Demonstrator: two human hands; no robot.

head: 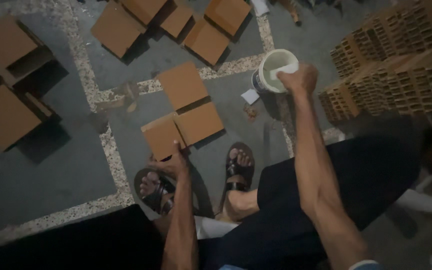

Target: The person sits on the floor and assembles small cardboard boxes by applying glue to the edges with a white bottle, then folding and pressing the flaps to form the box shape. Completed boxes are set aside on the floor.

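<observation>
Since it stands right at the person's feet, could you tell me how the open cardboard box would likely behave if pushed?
The cardboard box looks thin-walled with loose open flaps, so probably light and sliding easily. The left hand grips one flap, which would likely bend rather than carry it.

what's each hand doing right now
Left hand: closed on the edge of a cardboard box.
Right hand: closed over the white bucket rim.

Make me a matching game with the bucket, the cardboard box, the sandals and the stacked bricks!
Things:
1. white bucket
2. cardboard box
3. sandals
4. stacked bricks

Places:
A. on the person's feet
B. piled at the far right
C. under the right hand, at its rim
D. touched at its near edge by the left hand

Pairs: 1-C, 2-D, 3-A, 4-B
</observation>
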